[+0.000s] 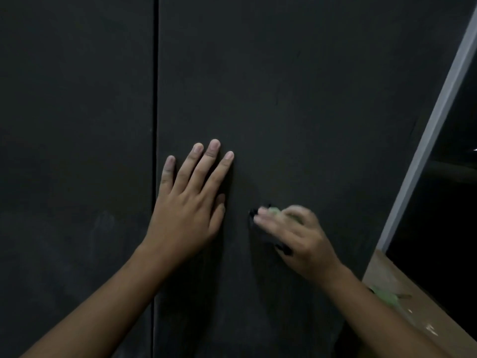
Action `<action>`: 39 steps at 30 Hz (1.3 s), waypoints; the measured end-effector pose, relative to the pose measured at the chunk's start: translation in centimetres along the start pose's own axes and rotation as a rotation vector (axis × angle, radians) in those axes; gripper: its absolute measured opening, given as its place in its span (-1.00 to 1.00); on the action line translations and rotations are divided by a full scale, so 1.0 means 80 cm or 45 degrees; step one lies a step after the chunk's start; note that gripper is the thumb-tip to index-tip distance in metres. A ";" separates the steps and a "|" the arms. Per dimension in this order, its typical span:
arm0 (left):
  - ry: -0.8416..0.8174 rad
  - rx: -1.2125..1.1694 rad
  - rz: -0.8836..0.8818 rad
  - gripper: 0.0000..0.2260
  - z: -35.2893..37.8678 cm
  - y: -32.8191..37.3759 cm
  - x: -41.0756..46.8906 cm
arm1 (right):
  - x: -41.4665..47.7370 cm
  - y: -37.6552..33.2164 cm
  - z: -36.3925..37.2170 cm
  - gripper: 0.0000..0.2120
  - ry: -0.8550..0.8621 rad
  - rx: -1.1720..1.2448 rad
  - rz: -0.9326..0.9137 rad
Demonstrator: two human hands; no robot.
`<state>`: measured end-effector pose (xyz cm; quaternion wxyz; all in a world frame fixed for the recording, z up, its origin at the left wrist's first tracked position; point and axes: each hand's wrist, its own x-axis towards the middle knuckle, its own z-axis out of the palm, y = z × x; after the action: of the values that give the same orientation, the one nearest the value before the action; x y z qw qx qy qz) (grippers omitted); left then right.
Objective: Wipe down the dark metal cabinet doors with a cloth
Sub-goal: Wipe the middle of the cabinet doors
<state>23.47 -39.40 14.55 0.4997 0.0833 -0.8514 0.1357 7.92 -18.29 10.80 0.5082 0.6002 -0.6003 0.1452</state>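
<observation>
Left door (pixel 77 151) is showing pale smears and could be missed. Left hand (pixel 188 202) is lying flat, fingers spread, on the right door (pixel 322 99) — likely printing fresh marks. Right hand (pixel 296 233), blurred, is pinching a bunched cloth (pixel 254 215) against that door — it may slip. Grey frame (pixel 438 112) and ledge (pixel 418 313) are crowding strokes rightward.

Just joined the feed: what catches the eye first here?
The left hand lies flat, fingers spread, on the dark door just right of the seam. Beside it, lower right, the blurred right hand holds a cloth against the same door. A pale grey frame slants down the far right edge.
</observation>
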 end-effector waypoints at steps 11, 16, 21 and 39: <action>-0.053 -0.006 -0.020 -0.35 0.005 0.007 -0.029 | 0.029 -0.021 -0.001 -0.55 0.171 -0.089 0.256; -0.083 -0.002 -0.021 -0.34 0.003 -0.007 -0.060 | -0.010 -0.080 0.051 -0.58 0.041 0.055 0.129; -0.188 -0.013 -0.014 -0.29 -0.007 -0.028 -0.087 | -0.060 -0.106 0.067 -0.58 -0.116 0.102 0.038; -0.014 -0.172 -0.180 -0.37 -0.017 -0.102 -0.140 | 0.017 -0.174 0.121 -0.58 0.242 0.015 0.210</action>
<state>32.34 -46.64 6.62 0.5079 0.1098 -0.8534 0.0419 16.11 -29.99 1.48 0.5456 0.5352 -0.5959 0.2465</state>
